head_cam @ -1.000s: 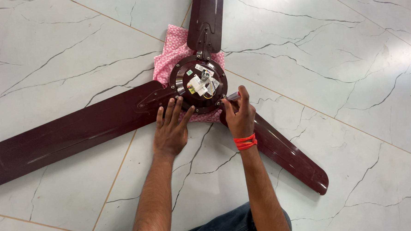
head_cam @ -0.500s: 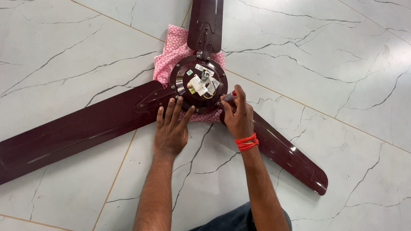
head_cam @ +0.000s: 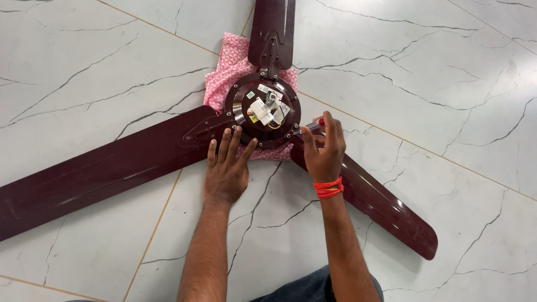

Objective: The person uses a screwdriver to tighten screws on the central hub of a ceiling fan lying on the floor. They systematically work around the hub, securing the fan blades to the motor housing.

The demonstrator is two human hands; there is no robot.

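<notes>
Two hands are at the fan hub [head_cam: 265, 109], centre of the frame. The left hand [head_cam: 226, 171] stays flat and open beside it; the right hand [head_cam: 324, 150], closed on a screwdriver [head_cam: 313, 126], has barely moved, so the screw work continues.

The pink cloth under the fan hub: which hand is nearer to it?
Left. The left hand lies flat with fingertips at the pink cloth's lower edge; the right hand grips a screwdriver just beyond the cloth's right side.

The right hand [head_cam: 324, 148] has edged slightly up toward the round maroon metal fan hub [head_cam: 265, 110], its red-handled screwdriver [head_cam: 313, 126] now showing more clearly at the hub's rim.
</notes>
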